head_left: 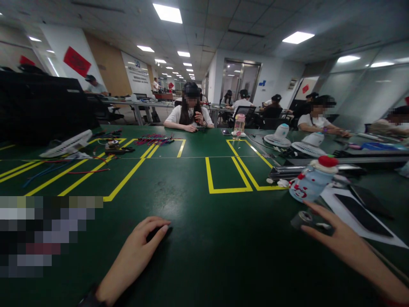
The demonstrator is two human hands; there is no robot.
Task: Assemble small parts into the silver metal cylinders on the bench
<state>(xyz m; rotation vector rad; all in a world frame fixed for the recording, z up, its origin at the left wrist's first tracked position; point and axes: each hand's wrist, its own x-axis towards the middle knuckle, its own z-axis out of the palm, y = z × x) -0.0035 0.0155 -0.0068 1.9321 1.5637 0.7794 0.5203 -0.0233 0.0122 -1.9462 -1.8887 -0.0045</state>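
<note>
My left hand (139, 247) rests on the green tabletop (191, 251), its fingers bent and its thumb apart from them, with nothing in it. On the right, my right hand (338, 232) is open, thumb and fingers spread. Just beyond its fingertips lies a small dark grey cylinder (300, 220), with a round end showing; I cannot tell whether the fingers touch it. Behind the cylinder stands a light blue bottle (311, 181) with a red top and a snowman-like picture. A black phone-like slab (362, 215) lies on white paper (396, 236) beyond my right hand.
Yellow tape (128, 181) marks the table. Loose wires (153, 139) and a white fan (67, 144) lie at the left. Metal rails (287, 171), two more fans (277, 136) and a pink-topped bottle (239, 124) are at the right. A person (190, 113) sits opposite.
</note>
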